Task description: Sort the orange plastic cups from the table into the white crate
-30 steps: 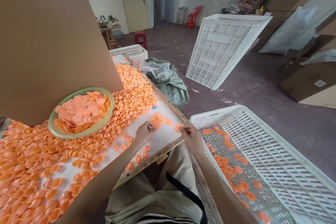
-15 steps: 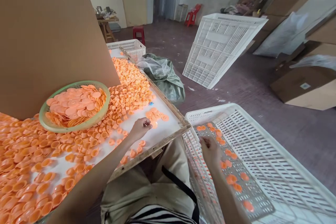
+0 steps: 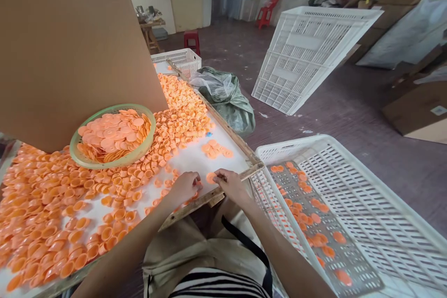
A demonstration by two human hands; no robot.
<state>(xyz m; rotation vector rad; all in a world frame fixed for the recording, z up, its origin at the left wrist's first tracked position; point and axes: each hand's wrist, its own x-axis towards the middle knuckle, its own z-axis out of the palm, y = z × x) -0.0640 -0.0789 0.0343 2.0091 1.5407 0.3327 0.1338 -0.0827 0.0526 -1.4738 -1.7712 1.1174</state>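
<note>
My right hand [image 3: 229, 185] is at the table's front edge, thumb and fingers pinched at the rim of a flat orange disc [image 3: 210, 177]. Close by on the left, my left hand [image 3: 186, 188] is curled with its fingertips together; what it holds, if anything, is hidden. Small orange cups [image 3: 165, 181] lie beside and partly beneath the left hand. Beyond both hands, a small group of orange discs [image 3: 217, 150] rests on the white tabletop [image 3: 188, 162]. A green-rimmed basket [image 3: 149, 142] heaped with orange discs stands among a wide spread of orange cups [image 3: 45, 214].
A white plastic crate [image 3: 349, 167] with scattered orange pieces stands at my right. Wooden strips [image 3: 232, 134] edge the table. A large cardboard sheet [image 3: 80, 51] rises behind the basket. Stacked white crates [image 3: 307, 56] and a green sack [image 3: 237, 107] are on the floor.
My right hand has moved left from over the crate to the table edge and now pinches a disc. My left hand has shifted slightly down and nearer. The view has turned a little left.
</note>
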